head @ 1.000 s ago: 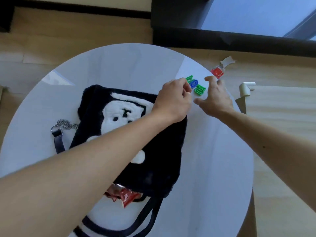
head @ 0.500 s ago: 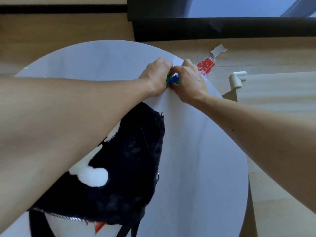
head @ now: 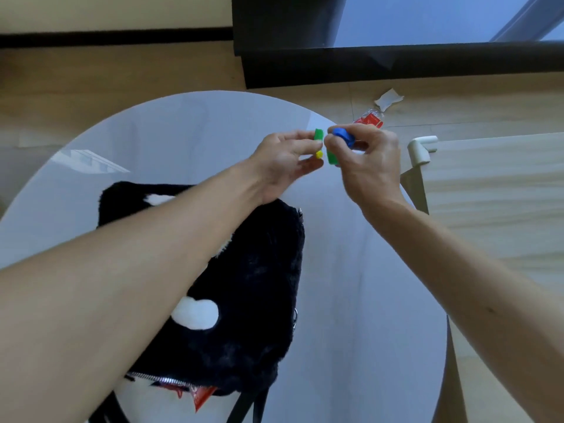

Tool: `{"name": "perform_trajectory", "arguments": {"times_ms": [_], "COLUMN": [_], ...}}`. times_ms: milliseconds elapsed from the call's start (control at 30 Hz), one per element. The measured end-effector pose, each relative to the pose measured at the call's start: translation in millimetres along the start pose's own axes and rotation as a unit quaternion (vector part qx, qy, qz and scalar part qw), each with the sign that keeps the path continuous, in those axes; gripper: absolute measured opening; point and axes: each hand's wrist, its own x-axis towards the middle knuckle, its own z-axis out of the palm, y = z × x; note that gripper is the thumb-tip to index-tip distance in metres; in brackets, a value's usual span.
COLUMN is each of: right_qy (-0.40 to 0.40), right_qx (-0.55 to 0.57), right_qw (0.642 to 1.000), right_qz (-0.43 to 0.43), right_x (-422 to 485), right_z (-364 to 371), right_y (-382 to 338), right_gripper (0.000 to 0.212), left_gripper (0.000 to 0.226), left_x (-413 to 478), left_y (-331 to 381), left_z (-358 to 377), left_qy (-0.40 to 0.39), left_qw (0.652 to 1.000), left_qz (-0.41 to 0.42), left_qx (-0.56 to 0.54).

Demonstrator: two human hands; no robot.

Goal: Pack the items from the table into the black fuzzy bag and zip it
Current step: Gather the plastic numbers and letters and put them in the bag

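The black fuzzy bag [head: 244, 303] with white patches lies on the round white table [head: 366, 300], its zipper open at the near end with a red wrapper [head: 201, 396] sticking out. Above the table's far edge my left hand [head: 283, 160] pinches a green clip [head: 318, 136] and a small yellow piece [head: 319, 154]. Right beside it, my right hand [head: 366, 160] grips a blue clip [head: 343, 136] and another green clip [head: 331, 157]. The two hands almost touch.
A red packet [head: 370, 120] and a scrap of white paper [head: 388, 99] lie on the wooden floor beyond the table. A light wooden surface with a white corner guard [head: 421, 149] stands at the right. The bag's black straps [head: 250, 404] hang near the front edge.
Both hands have lifted the small coloured clips off the table's far edge and now hold them in the air, slightly apart. The view has shifted back a little.
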Motion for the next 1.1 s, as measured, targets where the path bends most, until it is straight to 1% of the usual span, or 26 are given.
{"name": "perform_trajectory", "arguments": {"times_ms": [67,133,200,267,300,367,467,533,633,700,733,767,800,867,900,933,967,1000,1033,1100], "right_qy": [0.013,0.006,-0.012,-0.04,-0.052,-0.072,-0.103,-0.136,-0.137,-0.137,-0.164,-0.202,-0.241,-0.293,-0.308,-0.312,-0.306,-0.29,-0.269,-0.231], "right_qx": [0.016,-0.004,-0.057,-0.104,-0.123,-0.149,-0.151,-0.122,-0.07,-0.08,-0.105,-0.145,-0.198,-0.317,-0.366,-0.406,-0.431,-0.442,-0.437,-0.395], "right_qw": [0.999,0.994,0.984,0.97,0.962,0.946,0.93,0.929,0.946,0.958,0.955,0.944,0.924,0.866,0.837,0.815,0.801,0.798,0.805,0.839], "right_qz": [-0.047,-0.109,-0.17,-0.217,-0.239,-0.28,-0.32,-0.321,-0.286,-0.24,-0.222,-0.215,-0.22,-0.253,-0.265,-0.273,-0.28,-0.29,-0.298,-0.293], "right_x": [-19.9,-41.7,-63.6,-84.0,-93.3,-113.5,-147.3,-174.1,-203.0,-212.7,-217.8,-223.9,-231.4,-246.3,-253.5,-255.0,-259.5,-259.2,-257.8,-250.7], "right_z": [-5.7,-7.2,-5.2,-2.7,-1.7,2.8,11.5,18.3,25.3,30.0,33.2,37.0,41.5,52.4,57.6,61.4,66.4,69.5,70.6,69.4], "right_y": [-23.1,-44.0,-61.4,-74.6,-79.7,-90.7,-106.4,-116.8,-125.1,-121.0,-116.4,-110.3,-103.5,-89.2,-83.3,-79.3,-75.0,-72.8,-71.2,-73.3], "right_gripper": [0.017,0.018,0.02,0.021,0.022,0.028,0.043,0.048,0.038,0.035,0.037,0.042,0.049,0.064,0.068,0.066,0.06,0.049,0.038,0.026], "left_gripper": [0.033,0.045,0.062,0.073,0.074,0.063,0.05,0.042,0.038,0.039,0.038,0.038,0.039,0.04,0.04,0.04,0.039,0.038,0.038,0.037], "left_x": [-25.5,-53.9,-79.9,-102.3,-112.7,-134.8,-167.3,-189.8,-225.0,-251.6,-266.0,-279.4,-292.2,-310.8,-317.4,-318.7,-321.6,-320.8,-318.5,-309.2], "left_y": [6.0,11.3,15.9,18.9,19.9,19.2,9.9,-2.4,-27.3,-46.2,-57.4,-68.9,-80.9,-105.6,-117.9,-127.3,-139.3,-148.0,-155.6,-163.0], "left_z": [6.0,11.6,13.9,10.8,7.4,-5.3,-26.8,-44.5,-76.6,-100.6,-111.5,-120.5,-127.4,-135.9,-138.0,-137.8,-138.6,-137.3,-134.6,-126.8], "left_qy": [-0.01,-0.024,-0.031,-0.016,-0.003,0.023,0.063,0.097,0.162,0.202,0.213,0.217,0.214,0.207,0.209,0.213,0.221,0.227,0.23,0.231], "left_qw": [0.993,0.977,0.966,0.958,0.955,0.952,0.946,0.939,0.928,0.916,0.905,0.895,0.889,0.887,0.887,0.886,0.884,0.883,0.883,0.881], "left_qz": [-0.018,-0.051,-0.071,-0.078,-0.083,-0.096,-0.123,-0.117,-0.096,-0.097,-0.103,-0.114,-0.126,-0.148,-0.161,-0.176,-0.191,-0.203,-0.212,-0.212], "left_qx": [-0.12,-0.205,-0.246,-0.275,-0.284,-0.289,-0.293,-0.31,-0.322,-0.334,-0.353,-0.373,-0.386,-0.385,-0.379,-0.372,-0.364,-0.356,-0.349,-0.354]}}
